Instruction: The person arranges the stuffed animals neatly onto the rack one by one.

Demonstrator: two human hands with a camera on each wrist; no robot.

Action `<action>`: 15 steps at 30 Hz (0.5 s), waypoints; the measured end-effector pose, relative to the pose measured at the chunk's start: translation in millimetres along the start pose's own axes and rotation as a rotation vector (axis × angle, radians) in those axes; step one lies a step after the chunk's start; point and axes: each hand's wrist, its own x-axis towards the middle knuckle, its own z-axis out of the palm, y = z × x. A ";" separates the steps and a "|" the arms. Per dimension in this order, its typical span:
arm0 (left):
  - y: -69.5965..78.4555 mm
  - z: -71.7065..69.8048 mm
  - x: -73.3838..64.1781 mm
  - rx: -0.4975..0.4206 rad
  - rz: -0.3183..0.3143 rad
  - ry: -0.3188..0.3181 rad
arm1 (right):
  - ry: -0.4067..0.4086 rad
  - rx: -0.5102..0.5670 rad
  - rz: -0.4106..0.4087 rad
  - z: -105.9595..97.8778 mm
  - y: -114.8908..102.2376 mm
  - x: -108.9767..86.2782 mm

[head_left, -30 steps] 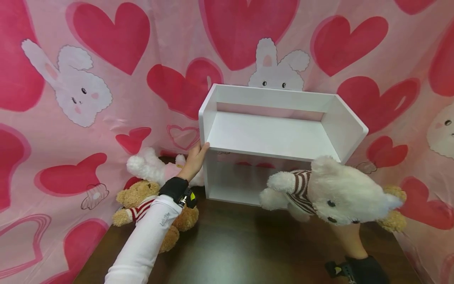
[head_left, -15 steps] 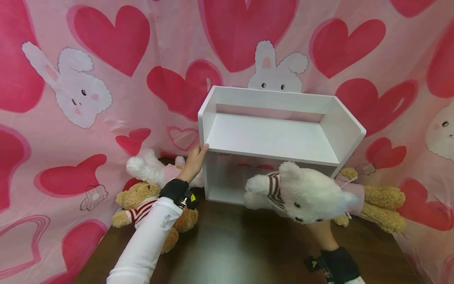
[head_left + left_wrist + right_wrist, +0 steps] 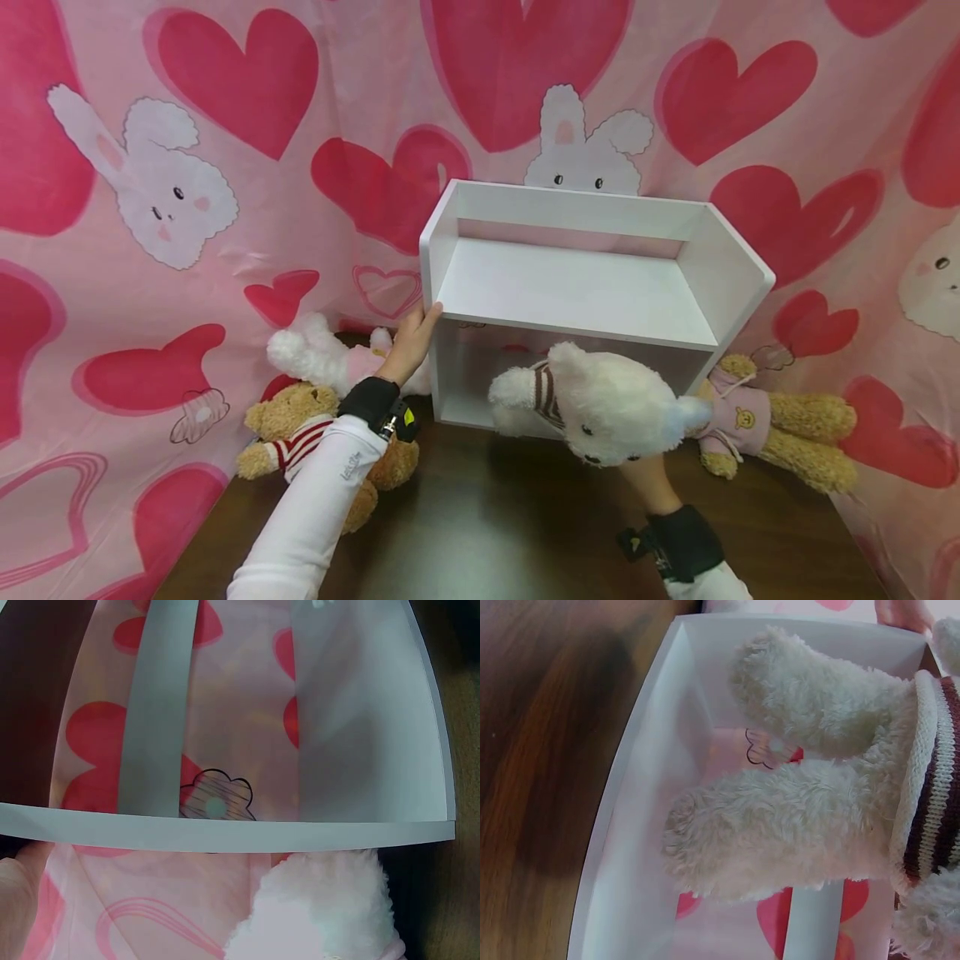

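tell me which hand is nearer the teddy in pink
Right: the right hand holds the white plush left of the teddy in pink; the left hand is farther left, gripping the shelf.

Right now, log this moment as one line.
left hand: gripping left side of white shelf | right hand: holding white plush, legs toward lower compartment | pink-topped bear: lying right of shelf

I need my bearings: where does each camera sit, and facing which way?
Head: on the head, facing forward and down at the white shelf; both forearms and left grip show.
Left wrist: worn there, facing the lower compartment; left grip at left edge.
Right wrist: worn there, facing the white plush's legs; left grip at top edge.
Head and right wrist share the plush's striped top.
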 end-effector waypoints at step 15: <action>-1.1 -1.5 0.1 0.015 0.000 0.007 | -0.013 0.237 0.041 33.1 2.7 8.7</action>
